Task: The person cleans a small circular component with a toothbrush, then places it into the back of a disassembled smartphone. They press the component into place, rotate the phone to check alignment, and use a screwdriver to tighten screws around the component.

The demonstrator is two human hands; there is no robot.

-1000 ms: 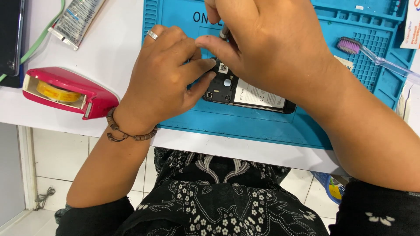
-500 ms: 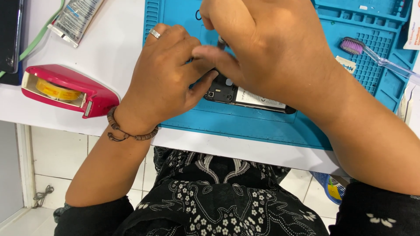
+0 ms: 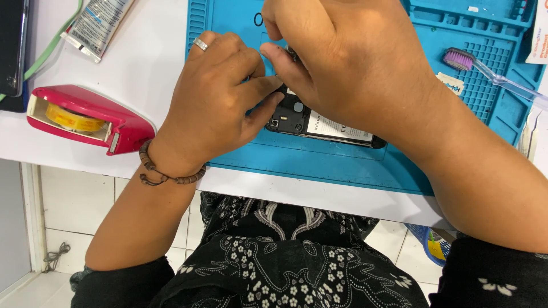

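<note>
Two hands bent over an opened black phone on a blue work mat. Left hand, ring on one finger and bead bracelet at the wrist, curled onto the phone's near end, thumb pressed against its edge, fingers folded over the top corner. Right hand arched above the phone from the far side, thumb and forefinger drawn together at a small spot just beyond the left thumb; whatever sits in that pinch too hidden to tell. Phone lying flat beneath both palms, back cover off, white-labelled battery showing under the right wrist. Well out past the right hand, toward the mat's gridded corner, a toothbrush with purple bristles and a clear handle. Well apart from the left hand, on the white table, a red tape dispenser holding a yellow roll. Beyond the dispenser, farther from the left hand, a crumpled grey tube. Below both forearms, black patterned clothing with small white flowers.
</note>
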